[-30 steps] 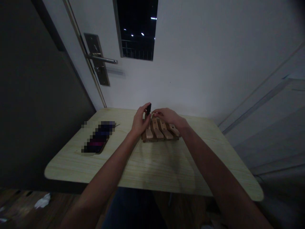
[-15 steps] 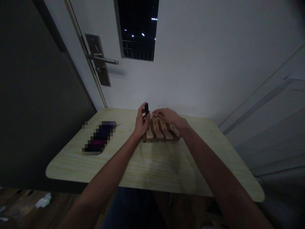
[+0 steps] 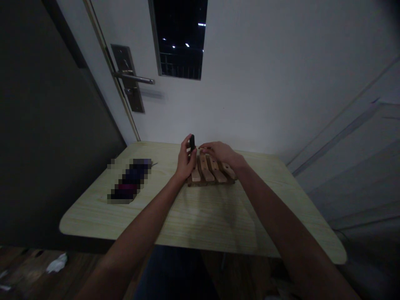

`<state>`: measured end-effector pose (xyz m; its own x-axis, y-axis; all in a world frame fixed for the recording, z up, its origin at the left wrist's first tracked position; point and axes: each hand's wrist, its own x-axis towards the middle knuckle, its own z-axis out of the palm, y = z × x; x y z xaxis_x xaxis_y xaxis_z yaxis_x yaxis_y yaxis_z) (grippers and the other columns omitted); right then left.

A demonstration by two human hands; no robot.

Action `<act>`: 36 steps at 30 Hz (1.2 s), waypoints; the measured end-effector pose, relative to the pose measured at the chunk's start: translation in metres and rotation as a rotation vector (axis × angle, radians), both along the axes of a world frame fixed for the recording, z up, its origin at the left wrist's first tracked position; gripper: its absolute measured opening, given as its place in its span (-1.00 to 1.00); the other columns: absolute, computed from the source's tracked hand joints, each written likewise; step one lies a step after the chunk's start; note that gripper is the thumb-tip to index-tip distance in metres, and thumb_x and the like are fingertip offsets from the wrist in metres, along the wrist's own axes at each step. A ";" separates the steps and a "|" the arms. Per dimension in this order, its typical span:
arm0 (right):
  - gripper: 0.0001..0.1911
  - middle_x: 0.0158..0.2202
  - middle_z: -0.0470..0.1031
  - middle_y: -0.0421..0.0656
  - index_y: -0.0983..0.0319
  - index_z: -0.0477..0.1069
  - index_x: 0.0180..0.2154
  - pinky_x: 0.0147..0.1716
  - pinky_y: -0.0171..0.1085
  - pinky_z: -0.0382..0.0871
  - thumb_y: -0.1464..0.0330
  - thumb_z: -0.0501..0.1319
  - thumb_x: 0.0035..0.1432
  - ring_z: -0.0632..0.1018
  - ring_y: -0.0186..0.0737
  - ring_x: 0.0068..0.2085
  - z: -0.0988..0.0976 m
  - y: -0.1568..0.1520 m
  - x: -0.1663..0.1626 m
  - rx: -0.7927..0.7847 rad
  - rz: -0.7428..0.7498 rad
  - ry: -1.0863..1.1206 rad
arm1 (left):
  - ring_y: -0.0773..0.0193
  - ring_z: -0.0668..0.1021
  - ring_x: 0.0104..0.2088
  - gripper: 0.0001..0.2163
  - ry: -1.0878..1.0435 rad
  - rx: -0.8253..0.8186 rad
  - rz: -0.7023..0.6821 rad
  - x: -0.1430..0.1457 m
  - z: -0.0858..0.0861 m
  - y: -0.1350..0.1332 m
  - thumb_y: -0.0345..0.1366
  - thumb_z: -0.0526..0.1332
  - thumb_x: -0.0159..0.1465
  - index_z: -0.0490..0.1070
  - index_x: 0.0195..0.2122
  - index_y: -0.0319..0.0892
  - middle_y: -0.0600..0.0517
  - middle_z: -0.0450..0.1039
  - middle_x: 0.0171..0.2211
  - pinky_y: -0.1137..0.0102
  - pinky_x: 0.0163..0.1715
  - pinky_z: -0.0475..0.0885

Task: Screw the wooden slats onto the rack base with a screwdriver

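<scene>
Here the left hand [image 3: 185, 160] pinches a small flat black block [image 3: 191, 143] upright between thumb and fingertips, just above centre frame; it looks light, stiff and smooth, best held by its narrow edges. The right hand [image 3: 220, 153], fingers curled and empty as far as shows, rests on a slatted wooden rack [image 3: 209, 171] just beside and below the block. Both sit on the pale wood-grain counter [image 3: 200, 216], with a pixelated dark object [image 3: 130, 184] to the left

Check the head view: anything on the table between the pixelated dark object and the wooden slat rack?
Only the left hand, gripping a small black object beside the wooden slat rack. From the pixelated dark object to that hand, the table shows bare.
</scene>
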<state>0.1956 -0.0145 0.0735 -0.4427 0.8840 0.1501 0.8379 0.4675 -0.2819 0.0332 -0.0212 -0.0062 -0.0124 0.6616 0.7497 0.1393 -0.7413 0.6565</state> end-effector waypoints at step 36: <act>-0.58 -0.05 0.54 -0.08 0.10 0.45 -0.02 -0.11 -0.16 0.35 0.13 -0.05 0.29 0.52 -0.09 -0.07 0.004 -0.001 0.002 -0.073 -0.039 -0.065 | 0.17 0.42 -0.03 -0.55 0.107 0.051 0.032 -0.005 0.009 -0.003 -0.09 0.03 0.34 0.05 0.23 0.01 -0.13 0.19 0.18 0.24 -0.13 0.45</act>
<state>0.1981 -0.0153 0.0773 -0.4142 0.9084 0.0566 0.8729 0.4141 -0.2580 0.0286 -0.0240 0.0024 0.0491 0.6233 0.7805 0.2304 -0.7674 0.5983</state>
